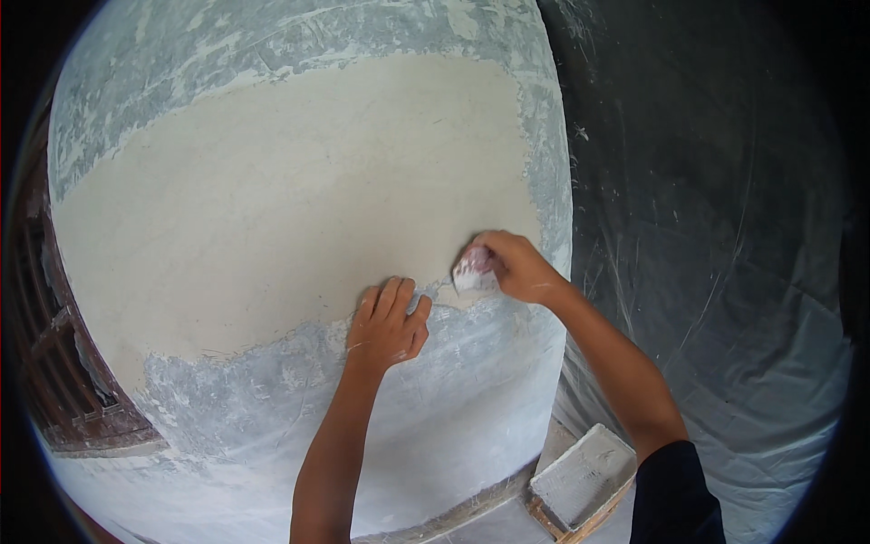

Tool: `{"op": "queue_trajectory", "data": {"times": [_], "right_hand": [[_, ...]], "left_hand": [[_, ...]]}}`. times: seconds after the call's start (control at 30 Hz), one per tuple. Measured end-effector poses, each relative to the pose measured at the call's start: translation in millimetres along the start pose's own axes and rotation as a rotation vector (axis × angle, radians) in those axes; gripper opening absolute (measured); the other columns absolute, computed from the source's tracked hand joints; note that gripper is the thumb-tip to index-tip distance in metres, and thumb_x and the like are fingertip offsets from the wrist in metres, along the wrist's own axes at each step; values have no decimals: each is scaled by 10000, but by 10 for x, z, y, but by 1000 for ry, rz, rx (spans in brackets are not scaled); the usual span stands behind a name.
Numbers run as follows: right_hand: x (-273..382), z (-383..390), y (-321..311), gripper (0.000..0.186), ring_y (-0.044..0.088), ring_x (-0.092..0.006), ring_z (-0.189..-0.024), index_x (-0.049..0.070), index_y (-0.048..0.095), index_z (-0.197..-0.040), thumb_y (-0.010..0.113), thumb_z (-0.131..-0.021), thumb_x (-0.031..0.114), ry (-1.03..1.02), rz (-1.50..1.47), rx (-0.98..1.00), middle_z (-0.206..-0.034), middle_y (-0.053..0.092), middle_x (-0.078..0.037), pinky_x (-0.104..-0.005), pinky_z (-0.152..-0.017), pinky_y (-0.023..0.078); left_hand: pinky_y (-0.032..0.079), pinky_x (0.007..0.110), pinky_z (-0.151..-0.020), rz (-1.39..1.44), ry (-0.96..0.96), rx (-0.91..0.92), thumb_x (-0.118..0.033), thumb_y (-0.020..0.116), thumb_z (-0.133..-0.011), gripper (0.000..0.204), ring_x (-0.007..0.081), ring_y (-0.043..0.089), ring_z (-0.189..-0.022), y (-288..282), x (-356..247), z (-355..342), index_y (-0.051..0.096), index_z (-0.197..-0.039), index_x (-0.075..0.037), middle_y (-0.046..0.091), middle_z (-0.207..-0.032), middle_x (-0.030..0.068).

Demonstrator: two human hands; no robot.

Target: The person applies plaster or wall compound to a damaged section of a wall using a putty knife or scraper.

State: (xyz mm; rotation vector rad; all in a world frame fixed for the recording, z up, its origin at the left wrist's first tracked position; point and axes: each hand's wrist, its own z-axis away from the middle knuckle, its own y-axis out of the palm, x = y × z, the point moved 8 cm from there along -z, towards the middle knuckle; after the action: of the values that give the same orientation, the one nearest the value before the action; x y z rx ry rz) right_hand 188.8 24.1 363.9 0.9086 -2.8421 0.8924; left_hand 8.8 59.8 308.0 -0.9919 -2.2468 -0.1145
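Observation:
A wall [444, 390] in patchy grey and white fills most of the view, with a broad coat of beige putty [308, 199] across its middle. My right hand [517, 267] grips a small scraper [474, 269] smeared with white and pinkish stuff, held against the lower edge of that coat. The hand covers part of the scraper. To its left, my left hand [388, 328] rests on the wall at the putty's ragged lower border, its fingers bent and apart. I see nothing held in it.
At the wall's foot on the right, a rectangular tray [587, 476] smeared with white sits on a wooden support. Dark plastic sheeting [698, 227] hangs right of the wall's edge. A brown slatted wooden frame [68, 363] borders the wall at the left.

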Motion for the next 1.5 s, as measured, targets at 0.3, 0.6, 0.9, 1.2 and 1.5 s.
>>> {"op": "queue_trajectory", "data": {"times": [0.3,0.6,0.9,1.2,1.5], "right_hand": [[59,60,108,351,621,-220,-941,-1,571,-1063,465,-798,-205,6,45,117,-979,631,-110,-296,-869,492],[24,34,4,364,627,-236,-967,21,582,-1034,513,-733,-172,140,-35,54,-974,635,-148,-345,-867,485],[-36,-19,-73,286,609,-158,-976,9,562,-1067,526,-833,-152,123,-132,12,-965,624,-74,-289,-858,490],[-100,27,-20,312,592,-150,-933,-2,556,-1001,485,-777,-207,122,-239,45,-944,618,-75,-280,-845,473],[-220,16,-107,319,599,-149,-934,8,549,-1026,487,-797,-206,72,-317,-45,-974,621,-75,-265,-836,476]], "left_hand": [[418,445,-877,-4,10,-12,-161,630,-702,342,292,541,-1063,-11,-2,-2,562,-1033,-113,582,-1106,128],[418,443,-872,-13,4,12,-169,633,-710,327,291,539,-1064,-9,5,18,566,-1026,-115,578,-1111,123],[414,438,-878,-23,-1,12,-171,628,-712,311,285,537,-1067,-12,-4,3,570,-1014,-122,575,-1110,116],[413,446,-877,-13,-14,-1,-168,628,-709,299,287,536,-1071,-7,2,0,577,-1000,-119,576,-1106,120],[419,445,-872,-1,-8,-11,-169,635,-706,322,291,539,-1065,-12,-17,-28,572,-1017,-117,574,-1107,120]]}}
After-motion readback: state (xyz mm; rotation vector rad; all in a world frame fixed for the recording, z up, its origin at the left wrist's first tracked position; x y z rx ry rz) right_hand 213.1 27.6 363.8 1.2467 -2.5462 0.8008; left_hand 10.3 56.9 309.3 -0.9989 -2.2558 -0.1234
